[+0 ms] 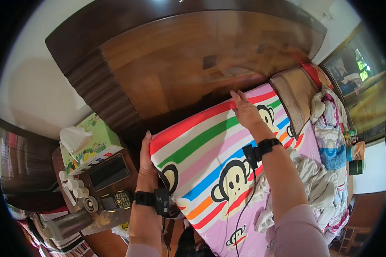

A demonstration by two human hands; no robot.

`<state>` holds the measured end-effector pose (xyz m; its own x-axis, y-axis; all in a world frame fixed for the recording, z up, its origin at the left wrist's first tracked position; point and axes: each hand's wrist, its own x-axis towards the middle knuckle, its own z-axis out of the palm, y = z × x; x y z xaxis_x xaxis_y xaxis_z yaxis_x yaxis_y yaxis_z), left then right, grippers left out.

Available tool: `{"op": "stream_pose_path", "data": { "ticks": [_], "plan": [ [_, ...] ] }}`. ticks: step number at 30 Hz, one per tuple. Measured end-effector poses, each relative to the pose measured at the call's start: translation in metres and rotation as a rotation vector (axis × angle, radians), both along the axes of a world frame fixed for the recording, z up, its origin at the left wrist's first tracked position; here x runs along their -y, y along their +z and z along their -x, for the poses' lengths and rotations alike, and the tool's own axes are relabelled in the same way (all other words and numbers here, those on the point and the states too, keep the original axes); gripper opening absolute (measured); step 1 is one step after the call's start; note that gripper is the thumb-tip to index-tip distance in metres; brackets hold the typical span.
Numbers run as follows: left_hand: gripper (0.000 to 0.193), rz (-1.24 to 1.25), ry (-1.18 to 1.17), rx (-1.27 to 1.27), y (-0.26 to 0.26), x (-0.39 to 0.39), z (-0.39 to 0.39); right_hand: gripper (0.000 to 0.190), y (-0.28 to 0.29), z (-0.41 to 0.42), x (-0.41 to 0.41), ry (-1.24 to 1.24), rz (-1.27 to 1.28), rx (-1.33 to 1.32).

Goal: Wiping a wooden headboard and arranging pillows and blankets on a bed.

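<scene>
Bedding with stripes and a monkey print stretches before me at the head of the bed. From this view I cannot tell whether it is a large pillow or the end of the sheet. My left hand lies along its left side near the corner, thumb up, the other fingers hidden. Farther right, my right hand rests on the red stripe at the edge by the headboard, its fingertips reaching past that stripe. Both wrists wear black straps with small boxes and cables.
A wooden headboard rises behind the bed. On the left bedside table stand a tissue box, a smartphone, small white bottles and a metal flask. To the right lie a brown pillow and a crumpled quilt.
</scene>
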<state>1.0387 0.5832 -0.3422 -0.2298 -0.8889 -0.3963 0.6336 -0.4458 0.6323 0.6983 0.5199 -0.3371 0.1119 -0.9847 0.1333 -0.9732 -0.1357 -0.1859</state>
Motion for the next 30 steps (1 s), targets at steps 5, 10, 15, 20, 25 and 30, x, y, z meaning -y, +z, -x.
{"op": "stream_pose_path", "data": {
  "ticks": [5, 10, 15, 20, 25, 30],
  "plan": [
    [0.055, -0.039, 0.008, -0.066, 0.002, -0.002, -0.004, 0.036, 0.000, -0.007, 0.035, 0.166, -0.283, -0.253],
    [0.049, -0.085, 0.022, -0.088, -0.001, -0.003, -0.001, 0.022, -0.006, -0.004, 0.045, 0.201, -0.201, -0.425],
    [0.046, -0.126, 0.049, -0.092, 0.002, -0.004, 0.001, 0.016, -0.005, -0.001, 0.042, 0.165, -0.080, -0.352],
    [0.047, -0.139, 0.026, -0.206, 0.000, -0.007, -0.001, 0.011, -0.003, 0.011, 0.035, 0.024, 0.009, -0.194],
    [0.046, -0.165, 0.034, -0.189, 0.002, -0.007, 0.001, 0.012, 0.001, 0.038, 0.029, 0.046, -0.040, 0.229],
    [0.039, -0.001, -0.049, -0.390, -0.002, -0.002, 0.001, 0.029, 0.004, 0.028, 0.030, 0.108, -0.187, 0.085]
  ]
}}
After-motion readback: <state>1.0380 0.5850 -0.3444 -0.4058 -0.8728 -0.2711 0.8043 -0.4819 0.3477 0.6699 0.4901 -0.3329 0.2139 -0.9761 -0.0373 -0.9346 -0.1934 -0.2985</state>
